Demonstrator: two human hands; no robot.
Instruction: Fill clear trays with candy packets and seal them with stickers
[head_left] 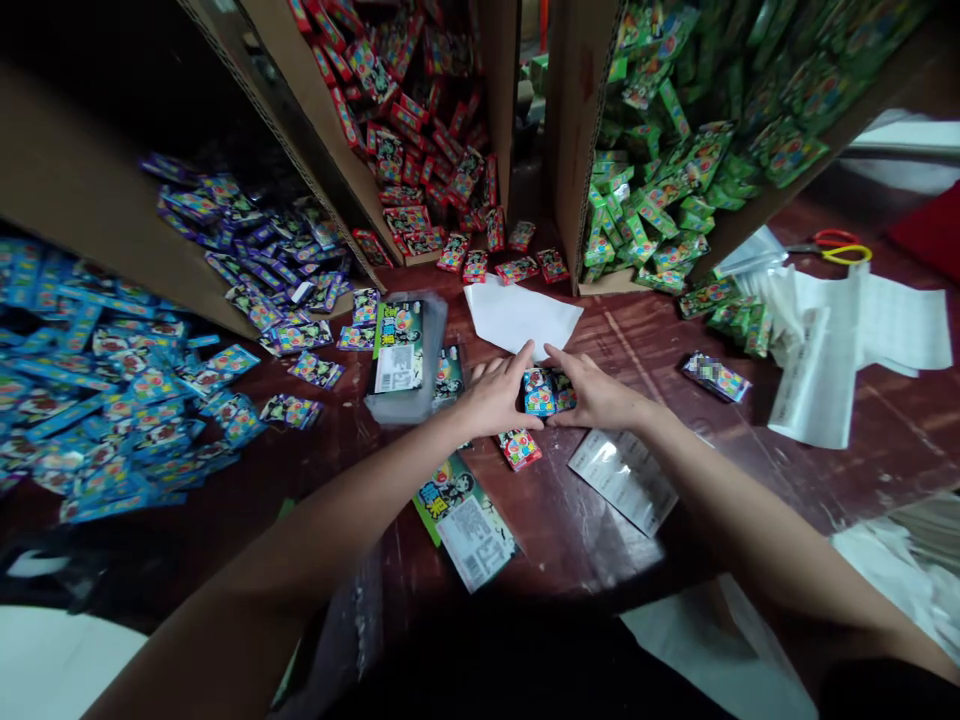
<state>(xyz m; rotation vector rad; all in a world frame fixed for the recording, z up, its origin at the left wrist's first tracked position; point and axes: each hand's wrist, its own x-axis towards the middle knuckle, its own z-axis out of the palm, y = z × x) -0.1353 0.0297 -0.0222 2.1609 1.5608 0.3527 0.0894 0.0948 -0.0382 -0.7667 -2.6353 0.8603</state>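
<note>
Between a bare left hand (496, 396) and a bare right hand (600, 394), over a dark red-brown glossy bench (637, 335): a small blue printed packet (538, 392), picture face towards the wearer, lettering upright and along the nearer edge; long axis hard to fix, sides crowded by fingers; pressed close on its right, a dark multicoloured packet (565, 391), mostly hidden by the right hand; thumbs and forefingers spread wide in facing curves, firmness of contact impossible to tell; just nearer the wearer, a small red printed packet (520, 452), long axis slanting from far left to near right, far end cut off by the left hand; fine print everywhere too blurred to read.
</note>
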